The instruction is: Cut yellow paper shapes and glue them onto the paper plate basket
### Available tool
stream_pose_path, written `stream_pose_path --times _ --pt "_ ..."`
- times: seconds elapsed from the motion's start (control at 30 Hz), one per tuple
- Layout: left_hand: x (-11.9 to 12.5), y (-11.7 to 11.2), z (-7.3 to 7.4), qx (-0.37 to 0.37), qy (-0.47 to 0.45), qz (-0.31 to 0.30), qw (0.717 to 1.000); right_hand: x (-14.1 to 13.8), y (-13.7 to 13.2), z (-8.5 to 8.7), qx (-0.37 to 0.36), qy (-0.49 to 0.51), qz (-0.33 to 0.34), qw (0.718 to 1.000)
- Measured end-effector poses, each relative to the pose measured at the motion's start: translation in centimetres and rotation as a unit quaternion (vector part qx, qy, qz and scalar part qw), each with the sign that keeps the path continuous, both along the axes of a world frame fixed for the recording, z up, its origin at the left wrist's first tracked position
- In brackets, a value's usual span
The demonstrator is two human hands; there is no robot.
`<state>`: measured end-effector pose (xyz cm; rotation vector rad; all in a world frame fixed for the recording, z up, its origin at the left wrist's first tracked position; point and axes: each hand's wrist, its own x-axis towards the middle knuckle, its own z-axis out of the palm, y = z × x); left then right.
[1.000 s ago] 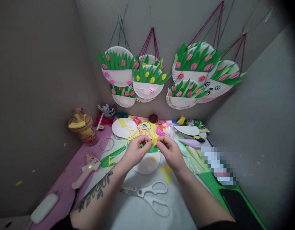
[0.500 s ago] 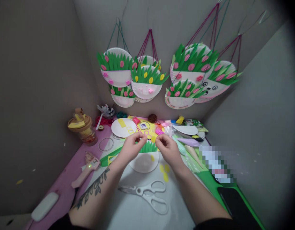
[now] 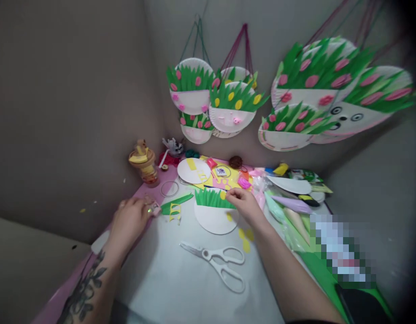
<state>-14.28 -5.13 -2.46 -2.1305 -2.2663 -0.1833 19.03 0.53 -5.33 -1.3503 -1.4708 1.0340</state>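
My left hand [image 3: 130, 219] lies far left on the pink glue gun [image 3: 154, 208], fingers curled over its body; only the gun's nose shows. My right hand [image 3: 244, 203] pinches a small yellow paper petal [image 3: 223, 195] at the top edge of a green paper grass strip [image 3: 211, 198]. That strip sits on a white half paper plate [image 3: 214, 220] in the middle of the table.
White-handled scissors [image 3: 219, 263] lie in front of the plate, loose yellow petals [image 3: 246, 239] beside them. A lidded jar [image 3: 143, 164] stands back left. Craft scraps and another white plate [image 3: 193, 170] crowd the back. Decorated plates [image 3: 232, 105] hang on the wall.
My left hand left the yellow petal and swung left onto the glue gun. My right hand kept the petal by the grass strip. The view turned left.
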Motion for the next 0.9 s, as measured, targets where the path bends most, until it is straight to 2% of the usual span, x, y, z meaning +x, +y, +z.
stream_pose_path --times 0.13,0.2,0.27,0.5,0.6,0.7,0.8,0.87,0.9 --pt "-3.4 -3.3 -3.1 -0.054 0.011 0.037 0.998 -1.0 -0.6 0.2 -0.003 0.004 0.037 0.999" --pt "-3.9 -3.8 -4.1 -0.075 0.005 0.034 0.997 -1.4 -0.8 0.2 -0.002 0.002 0.043 0.999" --pt "-3.8 -3.6 -4.5 -0.084 -0.002 0.026 0.996 -1.7 -0.9 0.2 0.0 0.002 0.044 0.999" --pt "-2.5 -1.3 -4.5 -0.099 0.001 0.015 0.995 -1.5 -1.3 0.7 0.018 0.005 0.042 0.999" --pt "-2.5 -1.0 -4.9 -0.08 -0.023 -0.002 0.997 -1.3 -1.4 1.1 0.025 0.014 0.034 0.999" --pt "-2.7 -1.4 -4.7 -0.044 -0.066 0.018 0.997 -1.3 -1.4 1.5 0.022 0.022 0.035 0.999" --pt "-3.0 -2.1 -3.5 0.012 -0.16 0.046 0.986 -1.3 -1.3 1.6 0.014 0.028 0.045 0.998" --pt "-2.8 -2.5 -2.6 0.037 -0.27 0.019 0.962 -1.5 -1.3 1.6 0.01 0.039 0.045 0.998" --pt "-2.4 -2.7 -2.1 0.035 -0.336 0.004 0.941 -1.5 -1.3 1.5 0.007 0.05 0.044 0.998"
